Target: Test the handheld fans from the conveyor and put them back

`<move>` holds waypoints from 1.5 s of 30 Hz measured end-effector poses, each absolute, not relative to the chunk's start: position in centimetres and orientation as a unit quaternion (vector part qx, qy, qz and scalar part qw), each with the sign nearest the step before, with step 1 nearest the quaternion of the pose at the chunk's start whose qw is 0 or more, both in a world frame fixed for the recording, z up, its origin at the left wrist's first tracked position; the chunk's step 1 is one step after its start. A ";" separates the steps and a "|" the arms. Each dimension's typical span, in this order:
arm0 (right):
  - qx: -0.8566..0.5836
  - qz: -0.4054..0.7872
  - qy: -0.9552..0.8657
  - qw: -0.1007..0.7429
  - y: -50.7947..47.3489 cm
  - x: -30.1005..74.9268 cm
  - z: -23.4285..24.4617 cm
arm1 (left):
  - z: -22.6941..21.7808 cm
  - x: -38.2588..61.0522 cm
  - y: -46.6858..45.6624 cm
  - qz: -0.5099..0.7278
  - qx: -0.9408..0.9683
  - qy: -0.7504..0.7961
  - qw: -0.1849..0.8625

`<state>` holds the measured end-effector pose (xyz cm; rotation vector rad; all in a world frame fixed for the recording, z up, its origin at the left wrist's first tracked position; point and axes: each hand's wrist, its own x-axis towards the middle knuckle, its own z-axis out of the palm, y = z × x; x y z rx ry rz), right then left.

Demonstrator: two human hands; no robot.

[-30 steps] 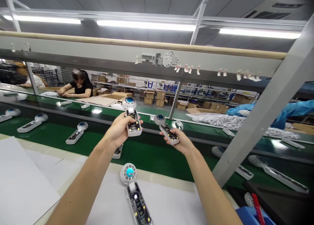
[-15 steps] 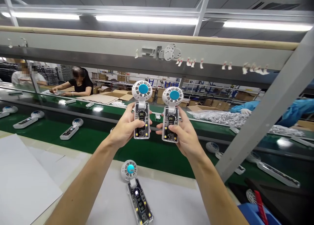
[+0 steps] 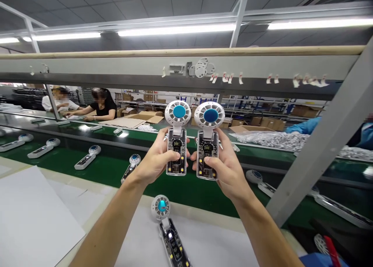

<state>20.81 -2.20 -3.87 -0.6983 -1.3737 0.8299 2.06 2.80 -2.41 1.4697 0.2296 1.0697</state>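
Note:
My left hand (image 3: 155,160) grips a handheld fan (image 3: 176,143) by its clear-cased body, thumb resting on the front near the button. Beside it, my right hand (image 3: 230,166) is wrapped round a second handheld fan (image 3: 208,147), with that thumb also on the front. Both are upright, with white round heads and blue centres, and a small display shows on each. Below my hands, a third handheld fan (image 3: 174,247) lies on white sheeting, a white light glowing on its body. Its lower end is cut off by the frame.
Several more fans (image 3: 87,157) lie along the green conveyor belt (image 3: 107,170). A slanted metal post (image 3: 320,123) rises at right. A blue container (image 3: 314,260) with a red object (image 3: 332,251) sits at lower right. Co-workers (image 3: 101,108) sit across the line.
The two held fans have come closer together and a little nearer to me. Another fan on the belt now shows beside my left forearm. The view has shifted slightly.

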 end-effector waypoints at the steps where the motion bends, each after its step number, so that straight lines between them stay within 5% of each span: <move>1: -0.303 0.365 -0.605 0.639 -2.2 20.8 -3.9 | -2.5 2.1 2.8 0.464 0.636 0.096 0.609; 45: -0.312 0.376 -0.594 0.640 -2.7 22.1 -3.4 | -2.9 3.3 2.2 0.473 0.573 0.111 0.661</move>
